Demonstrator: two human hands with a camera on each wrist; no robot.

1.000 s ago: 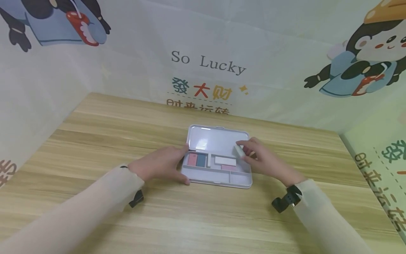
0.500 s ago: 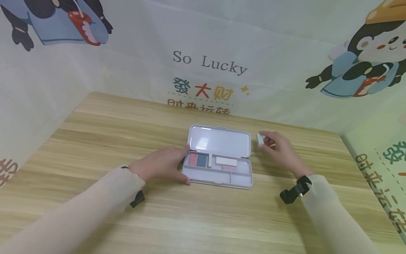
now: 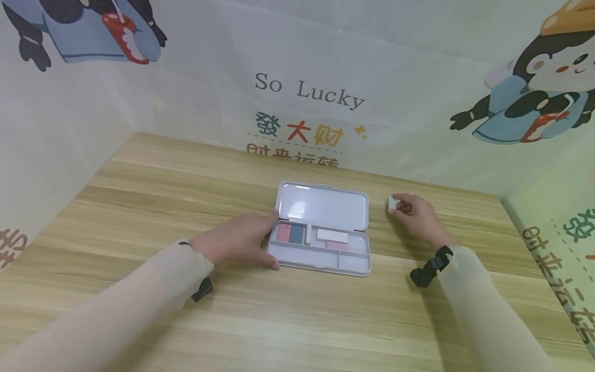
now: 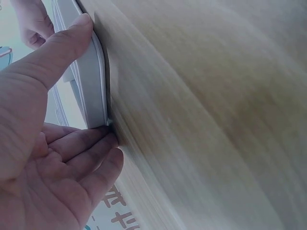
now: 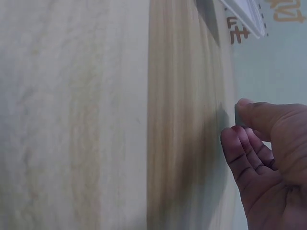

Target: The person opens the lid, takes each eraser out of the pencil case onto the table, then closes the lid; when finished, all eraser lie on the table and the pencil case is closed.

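A white pencil case (image 3: pixel 302 257) lies unfolded on the table, lid tipped back. My left hand (image 3: pixel 239 240) holds its left end, the thumb at the front corner and the fingers against the side, as the left wrist view also shows. Right of the lid, my right hand (image 3: pixel 415 214) pinches a small pale green-white block (image 3: pixel 391 204), likely an eraser, between thumb and fingertips. In the right wrist view the hand mostly hides the block. Inside the case sit a pink block (image 3: pixel 284 232), a blue-grey block (image 3: pixel 298 234), a white block (image 3: pixel 332 236) and a smaller pink one (image 3: pixel 336 245).
The wooden table (image 3: pixel 297 320) stretches around the case. A printed cloth backdrop (image 3: pixel 209 77) stands behind it and along both sides. Thin dividers (image 3: pixel 339 258) split the case into compartments. Black straps with small cameras (image 3: pixel 422 277) sit at the wrists.
My right hand has carried the pale block from above the case's right side out to the right, over the table beside the lid. The left hand has stayed at the case.
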